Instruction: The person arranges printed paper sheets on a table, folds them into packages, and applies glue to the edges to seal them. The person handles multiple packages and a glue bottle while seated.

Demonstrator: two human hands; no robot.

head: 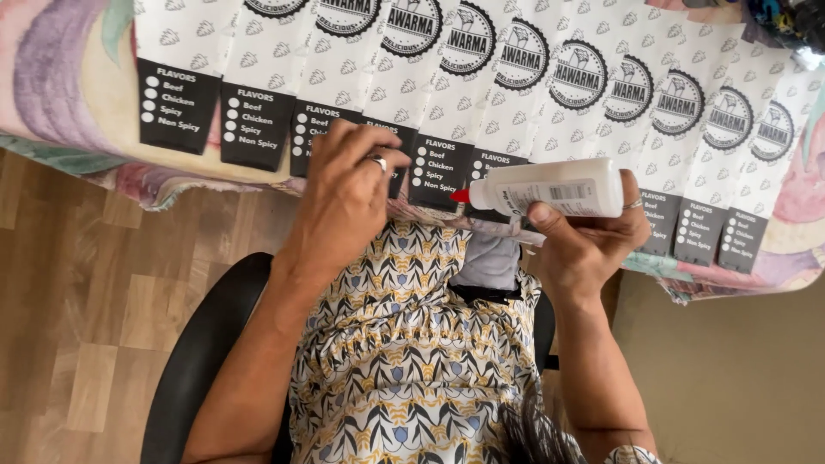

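My right hand (593, 236) grips a white glue bottle (554, 187) held sideways, its red tip (461, 196) pointing left at the black end of a paper sheet. My left hand (348, 193), a ring on one finger, rests flat on the black lower ends of the overlapping white paper sheets (481, 94). The sheets are white with round black emblems and black end panels. They lie fanned in a row along the table's near edge.
The sheets lie on a table covered with a pastel patterned cloth (60, 77). I sit in a black chair (202, 344) in patterned clothing, over a wooden floor (77, 301) at left. A dark object sits at the top right corner (786, 21).
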